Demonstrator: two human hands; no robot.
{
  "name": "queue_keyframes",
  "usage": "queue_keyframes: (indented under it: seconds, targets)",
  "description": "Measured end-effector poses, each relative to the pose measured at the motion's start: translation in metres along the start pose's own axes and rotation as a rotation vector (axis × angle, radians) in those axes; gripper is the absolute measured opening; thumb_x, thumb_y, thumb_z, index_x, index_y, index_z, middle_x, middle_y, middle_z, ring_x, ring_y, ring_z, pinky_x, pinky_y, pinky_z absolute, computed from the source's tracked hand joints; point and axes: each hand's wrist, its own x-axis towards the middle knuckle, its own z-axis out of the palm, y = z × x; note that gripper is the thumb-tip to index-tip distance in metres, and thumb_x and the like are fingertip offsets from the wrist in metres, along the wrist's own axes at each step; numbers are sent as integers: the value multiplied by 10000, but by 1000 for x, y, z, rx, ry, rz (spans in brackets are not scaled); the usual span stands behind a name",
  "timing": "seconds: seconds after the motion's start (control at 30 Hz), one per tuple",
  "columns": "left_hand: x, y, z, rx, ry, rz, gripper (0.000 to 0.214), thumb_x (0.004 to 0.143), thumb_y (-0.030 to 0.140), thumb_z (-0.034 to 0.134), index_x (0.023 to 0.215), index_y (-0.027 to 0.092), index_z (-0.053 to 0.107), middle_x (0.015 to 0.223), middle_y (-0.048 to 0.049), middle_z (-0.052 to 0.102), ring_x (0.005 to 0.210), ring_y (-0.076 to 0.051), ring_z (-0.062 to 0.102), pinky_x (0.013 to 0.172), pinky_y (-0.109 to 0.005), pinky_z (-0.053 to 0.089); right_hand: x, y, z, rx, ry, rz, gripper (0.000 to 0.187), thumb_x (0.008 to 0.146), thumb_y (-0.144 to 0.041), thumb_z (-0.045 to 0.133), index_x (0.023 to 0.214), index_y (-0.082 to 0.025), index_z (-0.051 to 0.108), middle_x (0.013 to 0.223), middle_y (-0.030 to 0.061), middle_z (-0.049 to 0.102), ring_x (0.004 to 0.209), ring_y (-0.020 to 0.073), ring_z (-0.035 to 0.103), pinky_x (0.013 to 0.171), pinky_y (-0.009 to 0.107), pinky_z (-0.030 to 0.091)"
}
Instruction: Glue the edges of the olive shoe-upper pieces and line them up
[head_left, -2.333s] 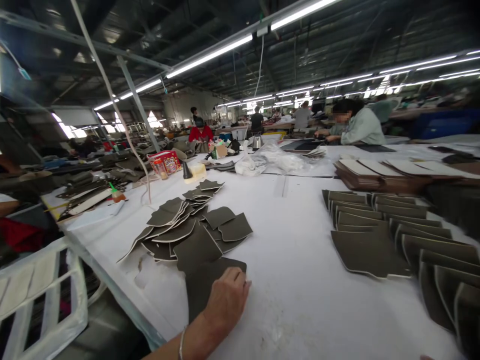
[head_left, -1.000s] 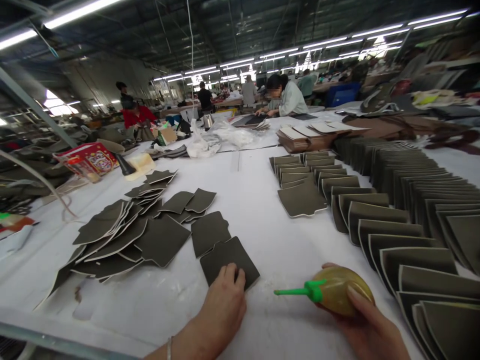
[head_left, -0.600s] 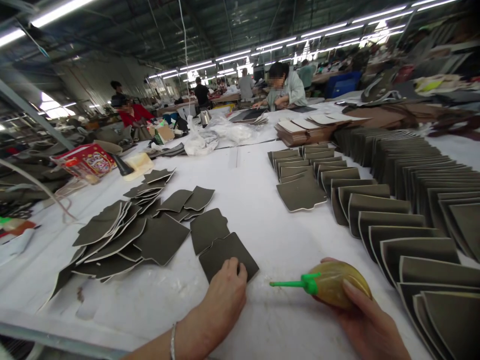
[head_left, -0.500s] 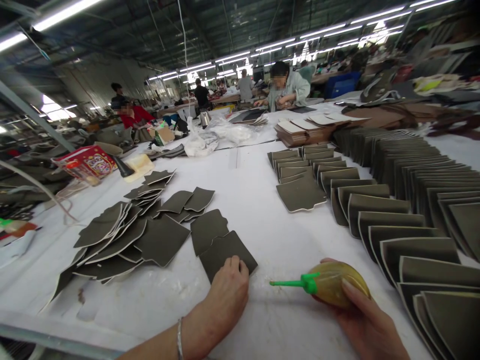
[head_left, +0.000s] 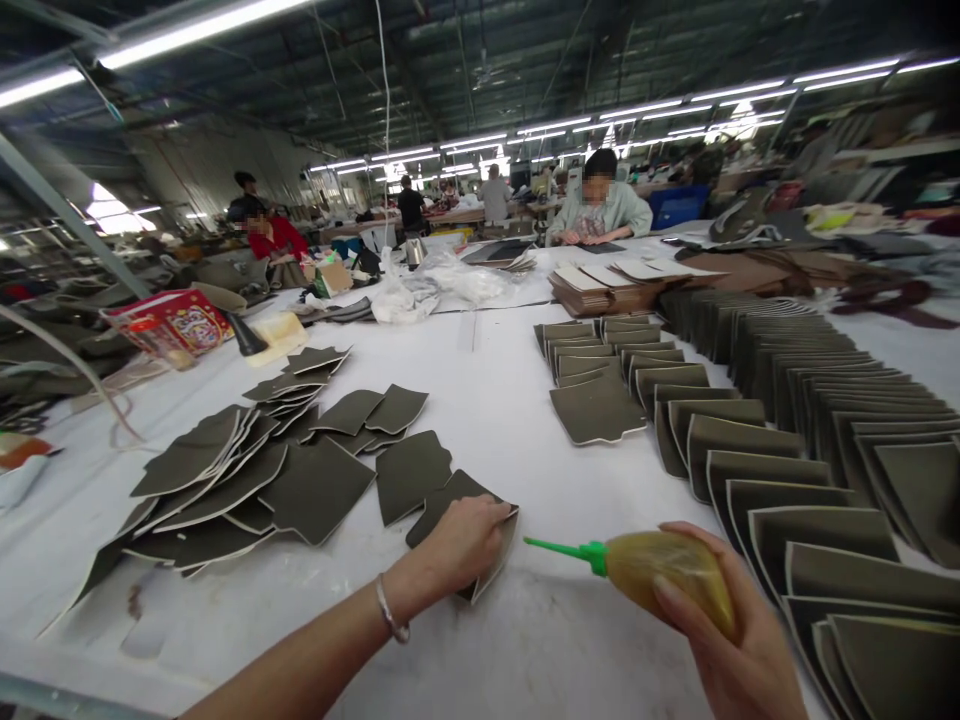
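Observation:
My left hand [head_left: 469, 545] grips the right edge of a dark olive cut piece [head_left: 450, 495], whose near edge is raised off the table. Another cut piece [head_left: 411, 472] lies just beyond it. In my right hand [head_left: 720, 610] is a squeeze bottle [head_left: 667, 575] of amber liquid, held on its side, its thin green nozzle [head_left: 559, 547] pointing left toward the piece without touching it. A loose pile of similar pieces [head_left: 315, 490] lies to the left of my left hand.
Rows of overlapping olive pieces [head_left: 765, 440] stretch along the right side, with a single flat piece [head_left: 598, 405] beside them. Brown stacked pieces [head_left: 600, 290] and clear plastic bags [head_left: 409, 292] are farther back. A person [head_left: 600, 205] works across the white table [head_left: 510, 420].
My left hand has closed on the nearest piece and lifted its edge, shifting it slightly right. The bottle has come a little left and its nozzle is nearer the piece.

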Motion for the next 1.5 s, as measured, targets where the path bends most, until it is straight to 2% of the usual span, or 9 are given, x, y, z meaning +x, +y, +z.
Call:
queue_keyframes:
  seconds: [0.2,0.33,0.53,0.8,0.9,1.13,1.27,1.43,1.5]
  targets:
    - [8,-3,7,-19,56,21,283,853,129,386,965,184,640,888,-65,667,810,-204,633,734,-277,444,9,-24,20,-331,-90,-176,523,737,-526,696,1144,-248,522,1109,57,588,970,270,588,862,349,474]
    - [7,-9,9,-31,54,51,288,839,135,405,991,198,641,904,-60,668,817,-208,631,745,-286,454,14,-25,33,-486,-161,-315,487,766,-517,671,1145,-258,510,1090,53,602,936,263,601,849,368,482]
    - [5,-10,8,-45,48,44,311,867,158,385,1048,202,634,945,-73,662,840,-210,633,781,-306,466,16,-22,38,-573,-170,-453,444,793,-498,642,1149,-269,508,1069,55,612,911,260,610,798,354,500]
    - [2,-11,6,-74,37,51,374,865,180,398,1169,224,612,969,-80,659,863,-222,633,785,-318,476,19,-24,32,-593,-177,-313,472,784,-554,645,1135,-272,503,1045,40,612,871,245,613,764,353,497]
    - [1,-11,7,-73,41,51,375,870,184,396,1171,228,616,957,-82,653,858,-220,630,784,-315,474,18,-24,33,-589,-149,-298,470,791,-565,632,1132,-267,507,1029,37,612,855,241,610,759,350,490]
    - [0,-12,5,-101,34,55,376,862,185,405,1165,236,622,926,-71,648,854,-219,620,798,-315,468,22,-16,32,-501,-211,-180,467,783,-557,638,1114,-252,514,953,26,646,818,239,632,715,325,507]
    - [-1,-11,3,-105,31,56,426,842,165,404,1211,246,602,952,-72,643,856,-215,618,786,-305,468,25,-17,32,-529,-124,-206,495,752,-576,652,1102,-246,535,977,34,645,842,254,627,714,330,501]
    - [-3,-9,1,-84,20,56,444,836,174,400,1226,249,598,907,-72,628,812,-220,615,745,-311,471,23,-15,28,-499,-218,-148,461,779,-546,640,1108,-243,527,967,26,654,837,246,635,733,322,497]
    - [-3,-9,0,-91,14,53,450,838,176,393,1234,252,595,912,-71,625,803,-220,612,742,-314,471,25,-13,26,-485,-204,-146,464,777,-545,641,1111,-242,527,985,29,653,864,252,632,740,323,493]
